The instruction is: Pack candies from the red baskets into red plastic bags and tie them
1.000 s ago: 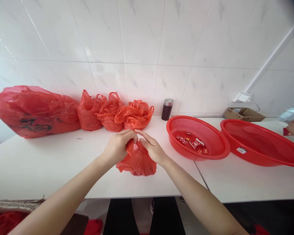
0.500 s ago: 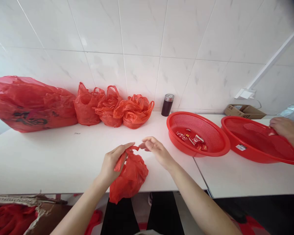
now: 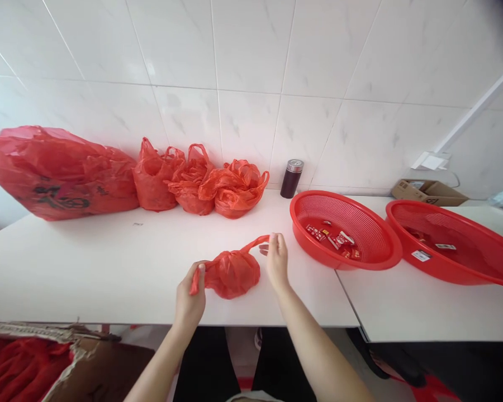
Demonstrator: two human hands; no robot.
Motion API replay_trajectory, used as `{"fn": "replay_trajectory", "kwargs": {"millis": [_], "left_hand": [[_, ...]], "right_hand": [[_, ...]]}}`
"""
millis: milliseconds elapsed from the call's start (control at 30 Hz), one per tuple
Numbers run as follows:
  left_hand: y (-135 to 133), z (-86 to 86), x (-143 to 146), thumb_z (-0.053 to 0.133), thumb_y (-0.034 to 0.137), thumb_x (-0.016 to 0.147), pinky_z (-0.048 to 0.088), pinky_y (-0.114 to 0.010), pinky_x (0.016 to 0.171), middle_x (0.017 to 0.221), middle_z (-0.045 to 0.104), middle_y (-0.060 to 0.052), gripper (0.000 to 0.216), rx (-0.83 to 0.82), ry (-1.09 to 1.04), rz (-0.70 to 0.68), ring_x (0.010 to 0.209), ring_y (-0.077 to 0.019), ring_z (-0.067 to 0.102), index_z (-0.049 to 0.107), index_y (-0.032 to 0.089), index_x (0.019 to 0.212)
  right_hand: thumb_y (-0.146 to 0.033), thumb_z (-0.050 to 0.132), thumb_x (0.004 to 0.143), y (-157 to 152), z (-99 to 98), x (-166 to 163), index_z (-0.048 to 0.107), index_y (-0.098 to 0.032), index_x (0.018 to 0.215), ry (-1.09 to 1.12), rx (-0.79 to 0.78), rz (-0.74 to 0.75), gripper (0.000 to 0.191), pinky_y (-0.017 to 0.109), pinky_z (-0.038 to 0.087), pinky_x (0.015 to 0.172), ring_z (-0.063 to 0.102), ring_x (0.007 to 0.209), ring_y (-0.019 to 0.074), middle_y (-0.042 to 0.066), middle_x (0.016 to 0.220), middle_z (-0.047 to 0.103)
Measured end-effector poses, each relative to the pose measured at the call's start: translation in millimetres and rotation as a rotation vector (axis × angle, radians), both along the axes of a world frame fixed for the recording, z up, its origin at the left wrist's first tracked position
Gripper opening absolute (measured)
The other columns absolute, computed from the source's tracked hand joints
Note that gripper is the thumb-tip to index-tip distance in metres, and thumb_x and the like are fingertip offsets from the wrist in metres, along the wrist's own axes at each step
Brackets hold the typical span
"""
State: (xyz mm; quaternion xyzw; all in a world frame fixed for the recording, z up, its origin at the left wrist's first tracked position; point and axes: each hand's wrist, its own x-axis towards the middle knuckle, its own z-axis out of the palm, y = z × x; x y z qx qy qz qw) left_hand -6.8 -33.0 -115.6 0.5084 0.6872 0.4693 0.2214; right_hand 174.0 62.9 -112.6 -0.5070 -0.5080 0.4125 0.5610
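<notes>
A small filled red plastic bag (image 3: 232, 272) lies on the white table (image 3: 88, 268) near its front edge. My left hand (image 3: 191, 295) is closed round the bag's left handle. My right hand (image 3: 276, 258) pinches the right handle, which is stretched out from the bag. The two handles are pulled apart to either side.
Three small red bags (image 3: 201, 184) and one large red bag (image 3: 58, 173) line the tiled wall. A dark flask (image 3: 291, 178) stands behind a red basket (image 3: 346, 231) holding small packets. A second red basket (image 3: 452, 245) and a cardboard box (image 3: 430, 191) lie right. An open carton (image 3: 33, 363) sits below left.
The bag went from hanging off the table edge in my left hand to resting on the table, with each hand now pulling a handle outward. The other person's hand at the right has gone.
</notes>
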Motion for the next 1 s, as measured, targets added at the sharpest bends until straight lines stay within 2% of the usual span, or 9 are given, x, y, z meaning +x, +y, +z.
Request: {"fn": "replay_trajectory", "kwargs": {"millis": [133, 233, 300, 400, 567, 667, 800, 900, 1000], "left_hand": [[8.8, -17.7, 15.1, 0.022, 0.050, 0.098, 0.048, -0.027, 0.068, 0.085, 0.068, -0.003, 0.044, -0.013, 0.073, 0.072, 0.076, -0.0180, 0.063, 0.056, 0.022, 0.096], [15.5, -25.8, 7.9, 0.022, 0.046, 0.098, 0.043, -0.026, 0.058, 0.067, 0.063, 0.000, 0.040, -0.086, 0.166, 0.080, 0.062, -0.0182, 0.059, 0.054, 0.024, 0.093], [20.2, -30.6, -1.2, 0.026, 0.042, 0.097, 0.039, -0.026, 0.056, 0.063, 0.061, 0.001, 0.035, -0.142, 0.247, 0.061, 0.057, -0.0185, 0.057, 0.057, 0.025, 0.094], [31.4, -36.8, -10.5, 0.031, 0.037, 0.096, 0.035, -0.027, 0.057, 0.071, 0.068, -0.003, 0.032, -0.206, 0.365, 0.029, 0.062, -0.0205, 0.058, 0.061, 0.027, 0.098], [58.1, -41.6, -11.2, 0.031, 0.044, 0.095, 0.031, -0.029, 0.058, 0.084, 0.073, -0.007, 0.038, -0.265, 0.516, 0.017, 0.071, -0.0244, 0.063, 0.066, 0.029, 0.102], [68.2, -43.6, -10.2, 0.033, 0.042, 0.095, 0.031, -0.030, 0.058, 0.087, 0.074, -0.008, 0.038, -0.272, 0.594, 0.017, 0.071, -0.0250, 0.064, 0.068, 0.028, 0.102], [72.1, -46.8, -10.5, 0.037, 0.034, 0.095, 0.037, -0.034, 0.072, 0.092, 0.074, -0.009, 0.035, -0.240, 0.681, 0.019, 0.073, -0.0233, 0.065, 0.070, 0.026, 0.102], [72.8, -48.8, -10.8, 0.037, 0.034, 0.095, 0.033, -0.038, 0.087, 0.091, 0.074, -0.008, 0.035, -0.200, 0.716, 0.022, 0.078, -0.0231, 0.065, 0.070, 0.025, 0.101], [72.7, -50.7, -12.9, 0.035, 0.034, 0.096, 0.030, -0.040, 0.093, 0.092, 0.073, -0.008, 0.036, -0.168, 0.720, 0.039, 0.088, -0.0251, 0.064, 0.070, 0.024, 0.100]], "right_hand": [[-0.046, 0.020, 0.100, -23.9, -21.5, -29.9, 0.049, -0.025, 0.099, -0.561, 0.041, 0.052, 0.036, 0.026, 0.042, 0.070, 0.061, 0.080, 0.0164, 0.002, 0.092, 0.064], [-0.043, 0.020, 0.101, -15.5, -29.9, -26.9, 0.051, -0.024, 0.103, -0.805, -0.010, 0.067, 0.036, 0.025, 0.035, 0.061, 0.060, 0.070, 0.0175, 0.001, 0.079, 0.066], [-0.043, 0.022, 0.101, -0.8, -31.1, -16.5, 0.052, -0.025, 0.101, -0.844, -0.031, 0.054, 0.035, 0.025, 0.031, 0.058, 0.059, 0.066, 0.0175, 0.000, 0.073, 0.065], [-0.042, 0.023, 0.101, 20.2, -30.8, -4.1, 0.052, -0.026, 0.102, -0.920, -0.052, 0.043, 0.033, 0.024, 0.027, 0.056, 0.058, 0.064, 0.0161, -0.001, 0.071, 0.064], [-0.038, 0.027, 0.102, 38.6, -38.9, -3.0, 0.052, -0.025, 0.100, -1.045, -0.119, 0.024, 0.028, 0.025, 0.025, 0.055, 0.057, 0.061, 0.0147, 0.000, 0.069, 0.063], [-0.036, 0.028, 0.102, 44.3, -46.4, -5.3, 0.053, -0.023, 0.100, -1.096, -0.138, 0.005, 0.027, 0.025, 0.024, 0.055, 0.058, 0.061, 0.0144, 0.001, 0.068, 0.063], [-0.035, 0.030, 0.101, 48.7, -52.0, -7.4, 0.053, -0.023, 0.101, -1.135, -0.137, 0.001, 0.026, 0.026, 0.025, 0.056, 0.059, 0.062, 0.0149, 0.002, 0.069, 0.065], [-0.033, 0.032, 0.101, 49.6, -53.5, -8.0, 0.054, -0.022, 0.100, -1.148, -0.136, -0.009, 0.025, 0.027, 0.026, 0.056, 0.061, 0.064, 0.0154, 0.003, 0.071, 0.065], [-0.031, 0.033, 0.100, 49.4, -54.7, -6.3, 0.054, -0.021, 0.100, -1.138, -0.134, -0.042, 0.023, 0.026, 0.026, 0.056, 0.061, 0.066, 0.0155, 0.003, 0.072, 0.066]]}}
